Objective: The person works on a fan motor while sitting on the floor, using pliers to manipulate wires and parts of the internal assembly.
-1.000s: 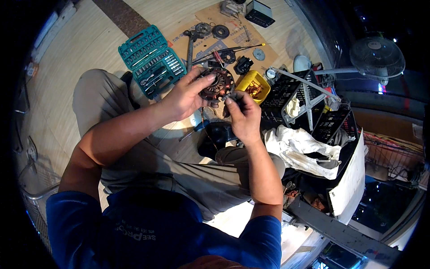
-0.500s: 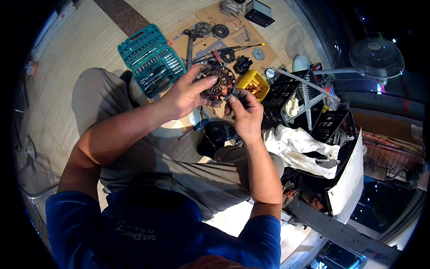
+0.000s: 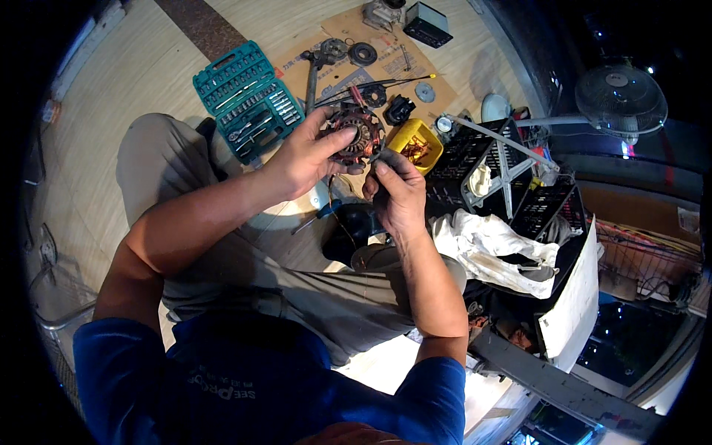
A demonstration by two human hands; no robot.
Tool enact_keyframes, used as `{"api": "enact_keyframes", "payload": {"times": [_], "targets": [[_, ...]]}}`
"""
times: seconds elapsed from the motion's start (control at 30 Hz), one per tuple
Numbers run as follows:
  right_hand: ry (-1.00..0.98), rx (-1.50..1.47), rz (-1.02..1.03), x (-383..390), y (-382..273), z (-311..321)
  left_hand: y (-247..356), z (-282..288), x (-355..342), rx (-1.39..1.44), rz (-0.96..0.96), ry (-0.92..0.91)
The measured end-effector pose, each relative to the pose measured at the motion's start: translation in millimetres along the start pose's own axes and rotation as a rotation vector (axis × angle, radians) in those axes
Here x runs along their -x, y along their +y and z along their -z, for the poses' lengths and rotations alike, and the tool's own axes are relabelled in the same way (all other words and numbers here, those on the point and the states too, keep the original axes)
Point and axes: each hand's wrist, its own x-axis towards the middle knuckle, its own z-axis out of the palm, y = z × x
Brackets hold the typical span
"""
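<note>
A round motor part with copper windings and a dark toothed rim (image 3: pixel 367 141) is gripped in my left hand (image 3: pixel 311 156), thumb across its face, fingers round its edge. My right hand (image 3: pixel 397 191) is closed at the part's lower right edge, thumb against the fingers; what it pinches is hidden. A thin copper wire (image 3: pixel 343 222) hangs below the part. Just right of it sits a yellow tub (image 3: pixel 430 137) of copper pieces. A screwdriver with a blue handle (image 3: pixel 324 211) lies on the floor below my left hand.
An open teal socket case (image 3: pixel 245 93) lies left of a cardboard sheet (image 3: pixel 423 67) bearing metal parts, cables and a hammer. Black crates (image 3: pixel 456 156) stand at the right with a white cloth (image 3: pixel 475 248) below them; a fan (image 3: pixel 619 100) is beyond.
My right hand has shifted slightly left, its fingers curling lower beside the part. The part in my left hand has moved and tilted a little.
</note>
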Motion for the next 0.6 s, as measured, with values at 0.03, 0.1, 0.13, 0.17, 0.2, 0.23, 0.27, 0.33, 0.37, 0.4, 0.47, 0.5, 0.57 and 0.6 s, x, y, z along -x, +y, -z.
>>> {"api": "enact_keyframes", "payload": {"times": [0.03, 0.1, 0.13, 0.17, 0.2, 0.23, 0.27, 0.33, 0.37, 0.4, 0.47, 0.5, 0.57, 0.6], "targets": [[-0.020, 0.012, 0.005, -1.5, 0.6, 2.0, -0.2, -0.6, 0.1, 0.001, 0.001, 0.000], [-0.038, 0.023, 0.008, -3.1, 1.9, 5.1, -0.4, -1.6, 0.2, -0.009, -0.006, 0.014], [-0.041, 0.010, -0.003, -3.5, 2.5, 6.2, -0.2, -1.7, 0.3, -0.008, -0.005, 0.014], [-0.045, -0.003, -0.014, -3.7, 2.9, 7.2, 0.2, -1.7, 0.4, -0.010, -0.003, 0.008], [-0.045, -0.003, -0.015, -4.1, 2.7, 7.7, 0.6, -1.5, 0.6, -0.013, -0.002, 0.002], [-0.071, -0.033, -0.032, -4.5, 2.1, 8.4, 0.3, -0.9, 0.7, -0.013, -0.001, 0.004], [-0.097, -0.064, -0.049, -4.8, 1.8, 9.0, -0.1, -0.3, 0.8, 0.001, 0.008, -0.006], [-0.111, -0.112, -0.070, -5.0, 2.6, 10.2, 0.4, -0.7, 1.2, 0.015, 0.016, -0.013], [-0.125, -0.161, -0.090, -5.0, 3.4, 10.9, 0.9, -1.4, 1.9, 0.037, 0.029, -0.021], [-0.125, -0.158, -0.090, -4.7, 3.8, 11.5, 1.5, -2.0, 2.1, 0.061, 0.040, -0.033], [-0.128, -0.187, -0.103, -4.4, 4.7, 12.4, 0.0, -0.8, 1.2, 0.059, 0.043, -0.031], [-0.129, -0.187, -0.104, -4.9, 4.6, 12.6, -0.2, -0.7, 0.8, 0.050, 0.048, -0.027], [-0.132, -0.214, -0.131, -5.5, 4.4, 12.8, -0.6, -1.0, 1.3, 0.056, 0.059, -0.010], [-0.133, -0.214, -0.132, -5.6, 4.5, 12.4, -0.5, -1.1, 1.5, 0.062, 0.069, 0.005]]}}
